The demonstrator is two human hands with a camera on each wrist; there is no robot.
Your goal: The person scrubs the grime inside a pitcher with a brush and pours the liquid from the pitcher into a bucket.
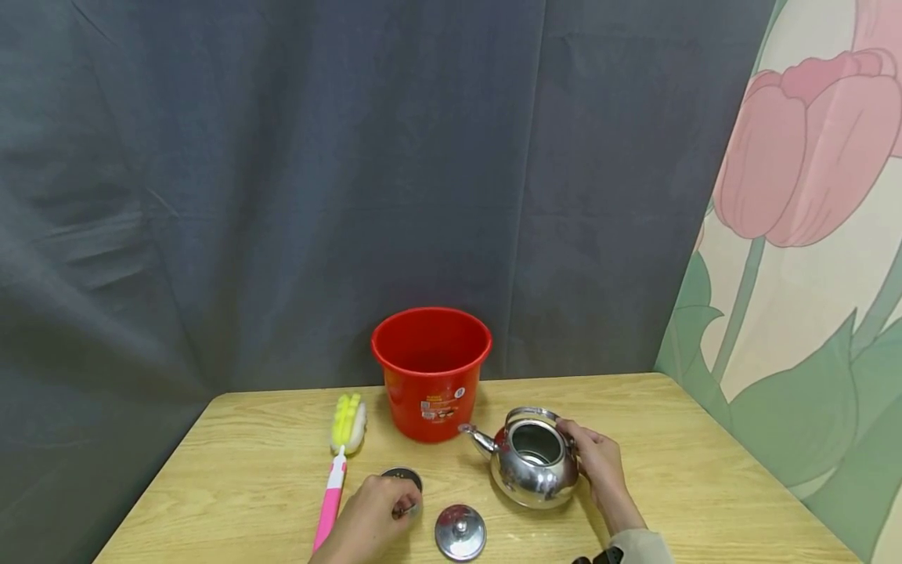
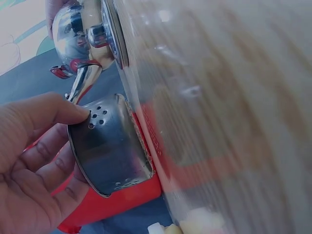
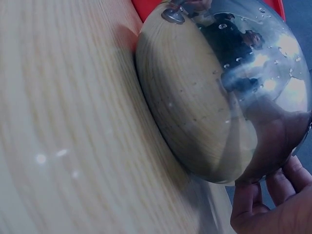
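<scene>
My left hand (image 1: 375, 507) pinches the rim of a small metal tea strainer (image 2: 114, 146), a perforated cup low at the tabletop. In the left wrist view the thumb lies on its near wall. Its dark opening shows beyond the hand in the head view. A shiny steel teapot (image 1: 532, 479) stands uncovered on the table, its spout pointing left and its handle raised. With my right hand (image 1: 599, 464) I hold the teapot's right side by the handle's base. The knobbed round lid (image 1: 460, 534) lies between the hands. Droplets dot the teapot's wall (image 3: 204, 97).
Behind the strainer and teapot stands a red bucket (image 1: 431, 403). To the left lies a brush with a yellow and white sponge head (image 1: 347, 423) and pink handle (image 1: 327, 513). Dark cloth (image 1: 366, 172) hangs behind the wooden table (image 1: 232, 470).
</scene>
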